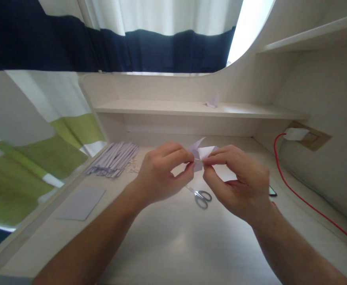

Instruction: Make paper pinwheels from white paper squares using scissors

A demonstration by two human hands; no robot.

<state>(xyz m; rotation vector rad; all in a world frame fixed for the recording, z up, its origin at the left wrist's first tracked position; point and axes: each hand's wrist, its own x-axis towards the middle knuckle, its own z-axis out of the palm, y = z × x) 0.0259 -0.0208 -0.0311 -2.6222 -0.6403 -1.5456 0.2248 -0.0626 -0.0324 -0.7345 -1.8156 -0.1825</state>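
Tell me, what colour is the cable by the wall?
The cable is red; the head view shows it.

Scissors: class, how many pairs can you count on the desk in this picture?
1. The scissors lie flat on the desk, just below and between the left hand and right hand. More could be hidden behind the hands.

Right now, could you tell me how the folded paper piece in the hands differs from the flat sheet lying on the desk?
The folded paper piece is creased into points and held above the desk, pinched by the left hand and right hand; the flat sheet lies unfolded and untouched near the desk's left edge. The folded piece looks smaller. Both are pale lilac paper.
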